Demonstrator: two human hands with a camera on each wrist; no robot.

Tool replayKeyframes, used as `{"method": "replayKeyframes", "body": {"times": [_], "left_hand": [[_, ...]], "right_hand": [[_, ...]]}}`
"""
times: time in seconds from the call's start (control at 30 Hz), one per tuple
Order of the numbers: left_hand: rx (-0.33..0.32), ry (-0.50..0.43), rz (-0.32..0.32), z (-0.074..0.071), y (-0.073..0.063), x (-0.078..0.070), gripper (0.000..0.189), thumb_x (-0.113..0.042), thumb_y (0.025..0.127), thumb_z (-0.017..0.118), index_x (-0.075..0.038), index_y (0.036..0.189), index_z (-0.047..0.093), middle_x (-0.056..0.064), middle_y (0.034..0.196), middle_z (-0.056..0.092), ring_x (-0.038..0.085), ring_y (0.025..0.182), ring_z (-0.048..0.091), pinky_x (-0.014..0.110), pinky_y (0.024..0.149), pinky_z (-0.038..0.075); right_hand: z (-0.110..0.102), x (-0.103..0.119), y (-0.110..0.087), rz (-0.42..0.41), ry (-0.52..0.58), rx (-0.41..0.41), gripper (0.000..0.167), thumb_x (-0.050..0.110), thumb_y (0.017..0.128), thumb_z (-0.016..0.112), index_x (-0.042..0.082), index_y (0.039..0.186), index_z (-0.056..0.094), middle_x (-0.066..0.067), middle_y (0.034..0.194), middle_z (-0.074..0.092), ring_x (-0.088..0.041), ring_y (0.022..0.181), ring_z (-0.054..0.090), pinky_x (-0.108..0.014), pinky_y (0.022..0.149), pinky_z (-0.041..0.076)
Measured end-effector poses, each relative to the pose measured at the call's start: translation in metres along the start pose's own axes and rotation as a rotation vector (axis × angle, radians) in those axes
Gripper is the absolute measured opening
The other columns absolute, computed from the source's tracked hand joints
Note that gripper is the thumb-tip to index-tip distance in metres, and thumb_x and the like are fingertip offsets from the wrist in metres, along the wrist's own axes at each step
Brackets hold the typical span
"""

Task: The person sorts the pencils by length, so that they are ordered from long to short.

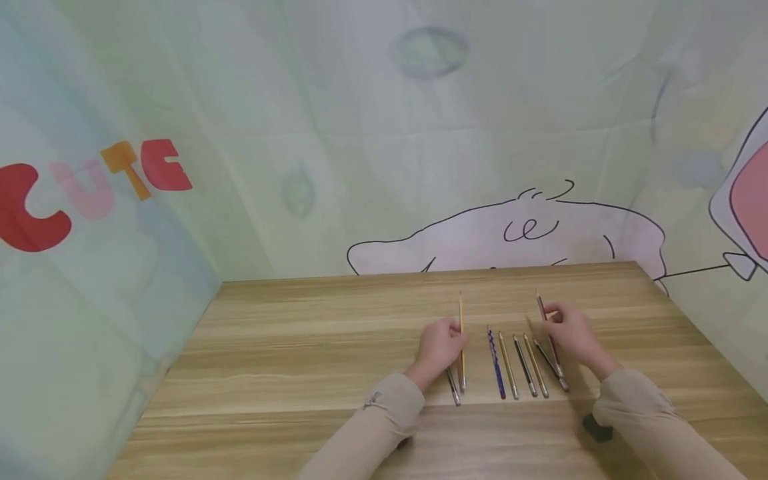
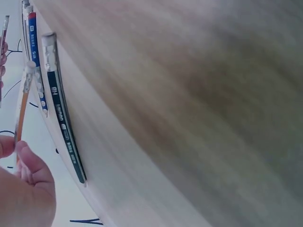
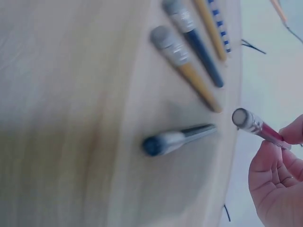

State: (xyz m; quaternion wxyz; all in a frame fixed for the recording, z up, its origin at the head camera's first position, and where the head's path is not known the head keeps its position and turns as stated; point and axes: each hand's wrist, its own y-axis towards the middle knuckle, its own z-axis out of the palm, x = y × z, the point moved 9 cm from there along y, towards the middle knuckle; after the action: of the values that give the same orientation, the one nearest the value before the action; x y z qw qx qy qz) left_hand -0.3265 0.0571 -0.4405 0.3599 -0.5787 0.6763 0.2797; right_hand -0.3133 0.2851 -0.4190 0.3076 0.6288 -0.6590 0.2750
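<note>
My left hand pinches a yellow-orange pencil between thumb and fingers, its eraser end toward me. Beneath that hand a dark green pencil lies on the table. My right hand pinches a dark red pencil, raised above the table, eraser end toward me. Close below it lies a slanted dark pencil. Between the hands several pencils lie side by side: a blue patterned pencil at the left, then a gold pencil, a dark blue pencil and another gold pencil.
The wooden table extends to both sides of the pencils. A printed cloth with a cartoon drawing hangs along its back and sides. A small dark object is partly visible by the right sleeve.
</note>
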Motion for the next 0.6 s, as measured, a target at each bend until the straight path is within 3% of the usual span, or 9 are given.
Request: {"method": "replayKeyframes", "body": {"times": [0.27, 0.6], "left_hand": [[-0.034, -0.05, 0.075, -0.006, 0.001, -0.006, 0.008, -0.015, 0.078, 0.06, -0.01, 0.084, 0.061, -0.003, 0.067, 0.06, 0.004, 0.052, 0.048, 0.017, 0.046, 0.041], [-0.027, -0.062, 0.133, -0.006, 0.0, -0.018, 0.007, -0.016, 0.08, 0.059, -0.012, 0.082, 0.063, -0.004, 0.069, 0.061, 0.003, 0.056, 0.047, 0.014, 0.05, 0.041]], "right_hand": [[-0.006, 0.009, 0.0, 0.05, 0.188, 0.017, 0.039, 0.002, 0.084, 0.046, -0.011, 0.12, 0.038, -0.005, 0.08, 0.051, -0.006, 0.058, 0.049, -0.023, 0.053, 0.048], [-0.004, 0.029, -0.005, -0.021, 0.327, 0.041, 0.041, 0.002, 0.084, 0.05, -0.009, 0.121, 0.036, -0.004, 0.084, 0.052, -0.01, 0.069, 0.056, -0.025, 0.061, 0.052]]}}
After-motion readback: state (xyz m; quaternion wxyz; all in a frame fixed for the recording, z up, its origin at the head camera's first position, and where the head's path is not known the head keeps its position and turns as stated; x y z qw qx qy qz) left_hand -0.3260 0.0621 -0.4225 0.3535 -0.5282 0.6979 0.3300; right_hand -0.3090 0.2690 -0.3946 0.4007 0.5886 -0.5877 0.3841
